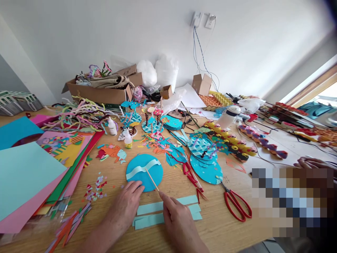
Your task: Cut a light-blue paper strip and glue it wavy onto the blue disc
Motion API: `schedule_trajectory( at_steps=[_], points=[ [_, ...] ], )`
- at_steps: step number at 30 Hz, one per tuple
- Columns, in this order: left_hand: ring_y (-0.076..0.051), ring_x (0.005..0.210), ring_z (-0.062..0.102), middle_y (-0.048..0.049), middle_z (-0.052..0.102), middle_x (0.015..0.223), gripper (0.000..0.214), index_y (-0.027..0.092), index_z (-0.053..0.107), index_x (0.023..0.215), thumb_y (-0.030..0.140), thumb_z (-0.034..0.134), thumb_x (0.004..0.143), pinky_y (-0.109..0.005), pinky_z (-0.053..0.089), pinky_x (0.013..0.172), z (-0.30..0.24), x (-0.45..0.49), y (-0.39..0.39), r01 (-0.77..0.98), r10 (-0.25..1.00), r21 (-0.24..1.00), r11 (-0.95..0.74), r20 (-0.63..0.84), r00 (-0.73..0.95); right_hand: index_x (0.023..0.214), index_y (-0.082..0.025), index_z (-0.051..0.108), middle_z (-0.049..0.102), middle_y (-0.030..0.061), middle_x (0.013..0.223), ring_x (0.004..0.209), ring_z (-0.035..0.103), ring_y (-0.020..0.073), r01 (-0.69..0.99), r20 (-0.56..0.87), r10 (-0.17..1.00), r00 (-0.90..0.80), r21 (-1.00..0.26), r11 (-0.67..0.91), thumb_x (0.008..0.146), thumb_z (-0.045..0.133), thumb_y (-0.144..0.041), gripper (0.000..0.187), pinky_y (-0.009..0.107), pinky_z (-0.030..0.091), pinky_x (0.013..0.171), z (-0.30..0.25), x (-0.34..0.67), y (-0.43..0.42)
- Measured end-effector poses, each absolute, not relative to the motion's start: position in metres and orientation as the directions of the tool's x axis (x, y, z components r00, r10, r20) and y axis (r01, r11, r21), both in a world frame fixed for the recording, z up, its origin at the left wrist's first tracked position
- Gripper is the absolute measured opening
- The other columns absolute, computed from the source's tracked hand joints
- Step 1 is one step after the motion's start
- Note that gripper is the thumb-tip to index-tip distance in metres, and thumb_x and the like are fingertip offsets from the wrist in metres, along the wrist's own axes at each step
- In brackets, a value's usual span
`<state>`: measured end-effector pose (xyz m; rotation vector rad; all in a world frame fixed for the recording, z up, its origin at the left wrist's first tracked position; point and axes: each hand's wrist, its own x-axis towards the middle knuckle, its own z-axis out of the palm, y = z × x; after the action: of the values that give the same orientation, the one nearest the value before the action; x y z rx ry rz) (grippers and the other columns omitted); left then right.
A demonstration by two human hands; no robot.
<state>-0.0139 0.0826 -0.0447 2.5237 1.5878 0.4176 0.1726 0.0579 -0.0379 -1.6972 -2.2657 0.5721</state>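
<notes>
Wooden counter (pixel 231 232) fills the view, cluttered along its whole length. Far left: stack of large coloured paper sheets (pixel 28 175), pale green on top, pink, red and green edges showing beneath. Back left, against the wall: open cardboard box (pixel 98 92) with cloth and scraps inside; tangle of curled paper strips (pixel 79 114) in front of it. Right of centre: row of finished blue discs with wave and fish cut-outs (pixel 204 158), overlapping one another. Centre, just ahead of both hands: blue paper disc (pixel 144 173) lying flat, a pale wavy strip (pixel 143 167) laid across its upper half. Left hand (pixel 126 203) rests palm down, fingers spread flat, fingertips pressing on the disc's lower left edge; it grips nothing. Right hand (pixel 176 219) is closed in a pinch on a thin wooden stick (pixel 152 179), which slants up and left so that its tip lies on the disc just under the wavy strip. Straight pale blue strips (pixel 165 212) lie on the counter between and under the two hands. Red-handled scissors (pixel 235 203) lie well to the right of the right hand, blades toward the discs. Two small glue bottles (pixel 128 139) stand behind the disc. Paper confetti (pixel 96 189) is scattered left of the left hand. Another person's hand (pixel 312 163) shows at the far right edge.
</notes>
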Motion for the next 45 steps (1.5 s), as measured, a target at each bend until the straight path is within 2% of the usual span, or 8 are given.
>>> schedule_trajectory(
  at_steps=[12, 21, 28, 40, 45],
  points=[
    [-0.024, 0.102, 0.057, -0.0087, 0.064, 0.11, 0.04, 0.018, 0.064, 0.102, 0.001, 0.04, 0.076, -0.041, 0.048, 0.088, -0.051, -0.015, 0.083, 0.858, 0.897, 0.265, -0.44, 0.186, 0.402, 0.121, -0.021, 0.053, 0.069, 0.0063, 0.086, 0.073, 0.065, 0.0178, 0.873, -0.089, 0.96, -0.266, -0.445, 0.201, 0.078, 0.039, -0.005, 0.048, 0.022, 0.043, 0.06, -0.037, 0.168, 0.061],
    [-0.024, 0.1, 0.058, -0.0106, 0.065, 0.108, 0.039, 0.014, 0.064, 0.102, -0.001, 0.04, 0.074, -0.041, 0.049, 0.087, -0.049, -0.015, 0.082, 0.861, 0.898, 0.26, -0.437, 0.189, 0.398, 0.122, -0.02, 0.053, 0.069, 0.0072, 0.089, 0.076, 0.066, 0.0185, 0.884, -0.116, 0.954, -0.278, -0.419, 0.207, 0.078, 0.04, -0.005, 0.048, 0.022, 0.044, 0.062, -0.032, 0.165, 0.064],
    [-0.023, 0.1, 0.058, -0.0078, 0.065, 0.108, 0.041, 0.019, 0.064, 0.102, 0.001, 0.04, 0.074, -0.04, 0.05, 0.086, -0.051, -0.017, 0.083, 0.848, 0.894, 0.288, -0.444, 0.211, 0.396, 0.122, -0.021, 0.053, 0.07, 0.0082, 0.091, 0.079, 0.066, 0.0181, 0.892, -0.116, 0.949, -0.293, -0.39, 0.228, 0.077, 0.042, -0.005, 0.049, 0.021, 0.044, 0.064, -0.032, 0.164, 0.069],
    [-0.022, 0.099, 0.059, -0.0071, 0.065, 0.108, 0.04, 0.02, 0.064, 0.101, 0.001, 0.04, 0.074, -0.039, 0.05, 0.085, -0.049, -0.017, 0.083, 0.846, 0.892, 0.292, -0.447, 0.215, 0.397, 0.121, -0.021, 0.053, 0.069, 0.0082, 0.088, 0.078, 0.065, 0.0191, 0.904, -0.145, 0.946, -0.289, -0.366, 0.22, 0.077, 0.04, -0.005, 0.048, 0.022, 0.043, 0.062, -0.028, 0.16, 0.072],
    [-0.022, 0.1, 0.059, -0.0071, 0.065, 0.108, 0.039, 0.019, 0.064, 0.101, 0.001, 0.041, 0.075, -0.039, 0.05, 0.086, -0.05, -0.017, 0.083, 0.847, 0.898, 0.305, -0.436, 0.205, 0.389, 0.123, -0.02, 0.051, 0.069, 0.0084, 0.09, 0.08, 0.065, 0.0191, 0.889, -0.132, 0.95, -0.282, -0.407, 0.207, 0.078, 0.04, -0.004, 0.049, 0.023, 0.044, 0.066, -0.026, 0.163, 0.067]
  ],
)
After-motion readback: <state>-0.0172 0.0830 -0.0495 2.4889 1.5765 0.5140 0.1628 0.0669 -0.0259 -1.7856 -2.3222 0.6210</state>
